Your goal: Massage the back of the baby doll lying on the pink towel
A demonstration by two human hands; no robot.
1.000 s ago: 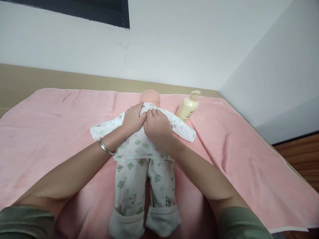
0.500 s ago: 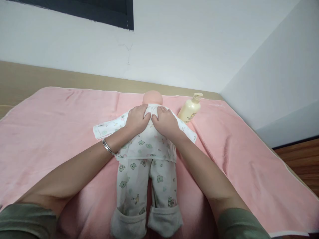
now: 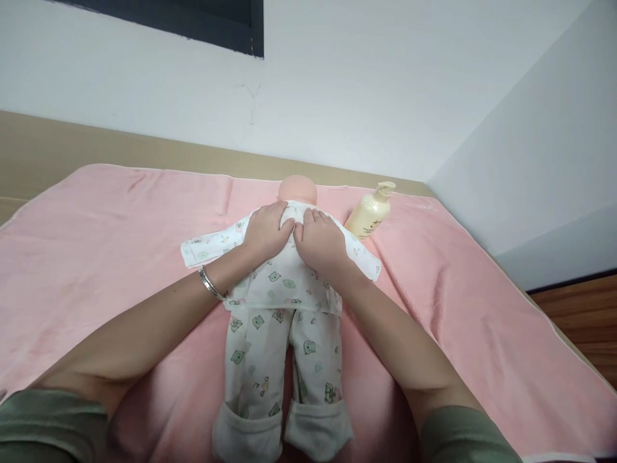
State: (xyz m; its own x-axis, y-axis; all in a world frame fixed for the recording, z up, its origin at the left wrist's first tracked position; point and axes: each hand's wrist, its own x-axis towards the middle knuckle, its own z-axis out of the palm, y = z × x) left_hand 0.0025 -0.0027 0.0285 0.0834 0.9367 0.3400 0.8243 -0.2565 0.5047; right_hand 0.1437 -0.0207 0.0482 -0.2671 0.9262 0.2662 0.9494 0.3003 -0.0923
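A baby doll lies on its back on a pink towel, head away from me, dressed in a white printed shirt and trousers. My left hand, with a silver bracelet at the wrist, lies flat on the doll's chest, fingers stretched out. My right hand lies flat beside it on the chest, fingers stretched toward the collar. The two hands nearly touch at the middle of the shirt. Neither hand grips anything.
A cream pump bottle lies tilted on the towel right of the doll's head. A wooden headboard edge and white wall run behind. The towel's right edge drops to a wooden floor.
A second ago both hands were pinched together at the shirt's collar. They have since spread apart and flattened on the chest. The view has tilted slightly.
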